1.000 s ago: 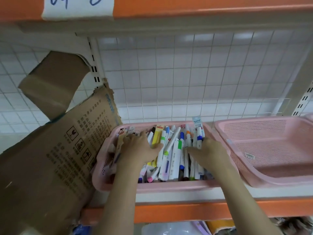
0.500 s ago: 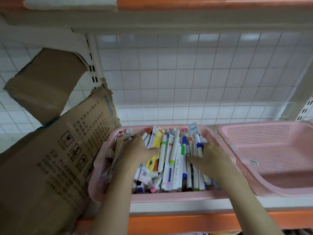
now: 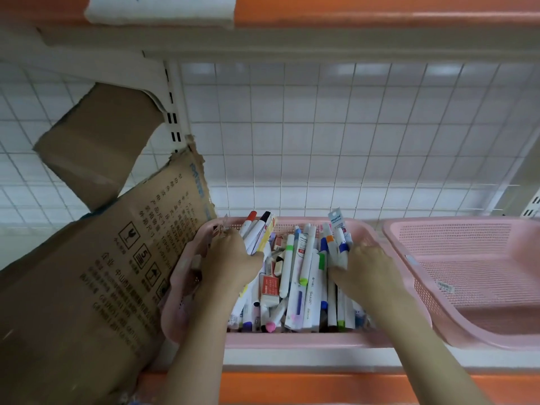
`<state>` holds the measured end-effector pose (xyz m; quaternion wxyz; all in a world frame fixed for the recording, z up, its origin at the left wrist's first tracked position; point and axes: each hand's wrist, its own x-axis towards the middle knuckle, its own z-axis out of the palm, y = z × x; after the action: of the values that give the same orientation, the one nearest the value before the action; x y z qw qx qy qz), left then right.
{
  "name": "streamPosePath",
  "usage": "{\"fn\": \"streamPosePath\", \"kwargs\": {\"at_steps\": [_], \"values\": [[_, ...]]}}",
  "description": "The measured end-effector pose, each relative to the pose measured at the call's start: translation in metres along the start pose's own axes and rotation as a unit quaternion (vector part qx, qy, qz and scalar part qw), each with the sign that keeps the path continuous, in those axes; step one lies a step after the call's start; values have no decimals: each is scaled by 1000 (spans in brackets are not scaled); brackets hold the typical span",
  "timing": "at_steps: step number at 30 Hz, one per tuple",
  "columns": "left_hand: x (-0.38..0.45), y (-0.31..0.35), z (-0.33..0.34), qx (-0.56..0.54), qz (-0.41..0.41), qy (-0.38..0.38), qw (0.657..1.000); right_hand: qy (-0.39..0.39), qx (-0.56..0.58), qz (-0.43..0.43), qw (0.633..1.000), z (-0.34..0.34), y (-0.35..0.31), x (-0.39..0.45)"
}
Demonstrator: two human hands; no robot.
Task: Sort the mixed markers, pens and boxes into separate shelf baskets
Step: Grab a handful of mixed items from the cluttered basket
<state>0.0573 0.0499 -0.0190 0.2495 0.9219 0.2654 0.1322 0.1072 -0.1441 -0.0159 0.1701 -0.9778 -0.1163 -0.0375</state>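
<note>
- Since the earlier frame, the left hand has gathered a small bunch of markers at the far-left corner of the full basket, lifting their red and black caps above its back rim; the right hand has stayed pressed into the pile on the basket's right side.
- The left hand's fingers are curled round that bunch. The right hand lies on the blue- and orange-capped pens; whether it grips them, I cannot tell, as its fingertips are buried.
- The hands are apart, with the middle of the pile of markers, pens and small boxes open between them.
- Most of the pile runs front to back in the full basket, long axes pointing away from the person.
- The empty basket sits just right of the full basket, so the right hand is nearer it; the left hand's bunch would have to cross over the pile.
- A torn cardboard carton leans against the full basket's left side.
</note>
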Motion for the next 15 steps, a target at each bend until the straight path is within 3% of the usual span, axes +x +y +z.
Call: {"fn": "streamPosePath", "kwargs": {"at_steps": [15], "values": [[-5, 2, 2, -47, 96, 100, 989, -59, 95, 22, 994, -1, -2, -6]]}}
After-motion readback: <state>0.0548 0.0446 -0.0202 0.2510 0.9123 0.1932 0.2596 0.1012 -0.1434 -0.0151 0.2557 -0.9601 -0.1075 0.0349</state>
